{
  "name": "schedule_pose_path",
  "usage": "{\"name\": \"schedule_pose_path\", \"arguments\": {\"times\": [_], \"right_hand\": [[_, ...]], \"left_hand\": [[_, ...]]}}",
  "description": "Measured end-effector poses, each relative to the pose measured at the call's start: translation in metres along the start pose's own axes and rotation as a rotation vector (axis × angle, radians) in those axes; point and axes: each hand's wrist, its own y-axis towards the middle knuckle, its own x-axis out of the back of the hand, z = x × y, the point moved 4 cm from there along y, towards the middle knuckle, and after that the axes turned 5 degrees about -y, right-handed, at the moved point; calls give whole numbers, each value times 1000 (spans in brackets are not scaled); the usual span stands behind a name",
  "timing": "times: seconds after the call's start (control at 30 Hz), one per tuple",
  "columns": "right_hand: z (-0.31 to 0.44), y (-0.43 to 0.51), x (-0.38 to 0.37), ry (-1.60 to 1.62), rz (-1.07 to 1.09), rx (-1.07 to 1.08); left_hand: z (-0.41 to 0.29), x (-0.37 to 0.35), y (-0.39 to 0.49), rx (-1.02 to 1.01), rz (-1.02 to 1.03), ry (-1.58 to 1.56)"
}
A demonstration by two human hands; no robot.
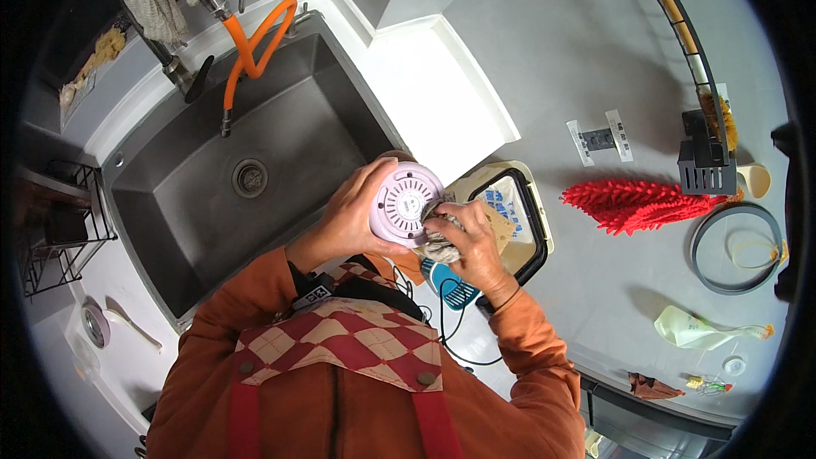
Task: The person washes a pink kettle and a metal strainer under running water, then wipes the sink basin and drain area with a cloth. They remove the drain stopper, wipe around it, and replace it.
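A round, pale pink appliance base with radial vent slots (406, 206) is held near the sink's front right corner, its vented face towards the camera. My left hand (354, 210) grips it around the left side, with the thumb along its upper edge. A crumpled grey-brown cloth (444, 241) is pinched in my right hand (470, 243) and touches the base's right edge. What lies beneath the base is mostly hidden.
Behind my left hand lies a dark grey sink (306, 121) with an orange faucet hose (241, 44). A lined bin (542, 217) stands right of my right hand. A blue-green slotted object (454, 287) and black cord sit below. A red duster (637, 204) hangs on the wall.
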Motion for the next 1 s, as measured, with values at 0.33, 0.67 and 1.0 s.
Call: {"name": "schedule_pose_path", "arguments": {"times": [0.33,0.67,1.0], "right_hand": [[-13,31,-9,88,-184,-56],[5,64,-9,-8,29,4],[-3,93,1,86,287,158]], "left_hand": [[-7,2,2,50,75,6],[-3,-2,12,145,66,-61],[-6,-2,13,147,79,-70]]}}
